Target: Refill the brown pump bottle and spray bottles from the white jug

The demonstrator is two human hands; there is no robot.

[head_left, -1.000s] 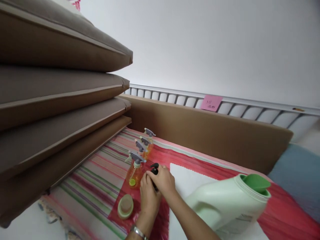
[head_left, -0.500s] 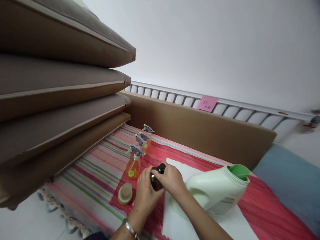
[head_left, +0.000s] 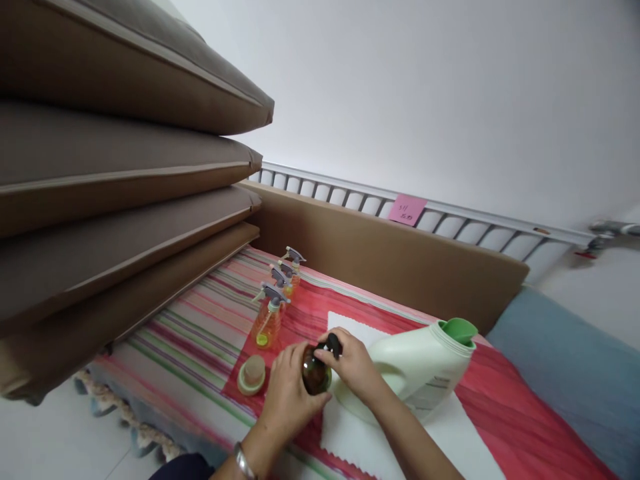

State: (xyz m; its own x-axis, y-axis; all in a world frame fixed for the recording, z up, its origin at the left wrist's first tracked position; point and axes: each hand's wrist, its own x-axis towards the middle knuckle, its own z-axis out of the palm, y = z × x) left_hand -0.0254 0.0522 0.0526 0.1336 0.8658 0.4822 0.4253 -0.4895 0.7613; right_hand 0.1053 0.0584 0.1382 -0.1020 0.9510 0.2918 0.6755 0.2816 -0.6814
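Between my hands is a dark amber bottle (head_left: pixel 315 375) with a black pump top (head_left: pixel 333 345). My left hand (head_left: pixel 291 383) wraps round the bottle's body from the left. On the pump top, my right hand (head_left: pixel 350 360) grips with its fingers and thumb; part of the top is hidden behind them. A pale green detergent jug (head_left: pixel 407 363) with a green spout (head_left: pixel 459 329) stands open on a white sheet (head_left: pixel 345 420) beside my right forearm. Left of my left hand sits a pale green cap (head_left: pixel 251 375).
Several spray bottles (head_left: pixel 269 323) with grey triggers stand in a row on the red cloth (head_left: pixel 505 393) farther back. Stacked brown cushions (head_left: pixel 130 153) rise at the left. A brown board (head_left: pixel 380 247) leans before a white radiator (head_left: pixel 460 230).
The amber bottle has tilted so more of its body and pump top shows. My right hand has shifted slightly with the top. The view has turned a little to the right.
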